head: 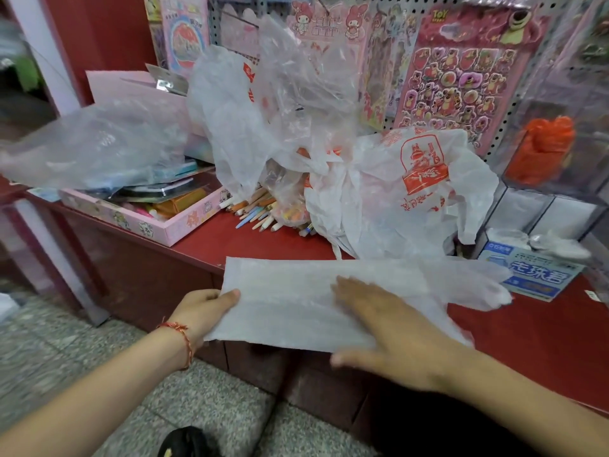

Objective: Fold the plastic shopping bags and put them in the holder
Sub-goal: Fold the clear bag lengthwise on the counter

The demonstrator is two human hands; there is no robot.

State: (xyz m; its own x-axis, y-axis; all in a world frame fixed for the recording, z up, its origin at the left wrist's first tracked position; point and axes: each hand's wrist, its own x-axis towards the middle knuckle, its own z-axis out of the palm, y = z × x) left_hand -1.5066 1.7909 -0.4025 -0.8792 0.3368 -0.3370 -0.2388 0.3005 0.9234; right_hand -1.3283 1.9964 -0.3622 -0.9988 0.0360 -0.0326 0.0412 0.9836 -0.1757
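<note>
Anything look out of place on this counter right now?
Yes: coloured pencils lie loose, fanned across the red counter beside the pink tray. The flattened bag overhangs the counter edge, pinched by the left hand, right hand flat on it.

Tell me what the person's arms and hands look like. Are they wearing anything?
No sleeves show: both forearms are bare, and so are the left hand and the right hand. A thin red string bracelet goes round the left wrist. No rings or watch show. The right hand looks a bit blurry.
</note>
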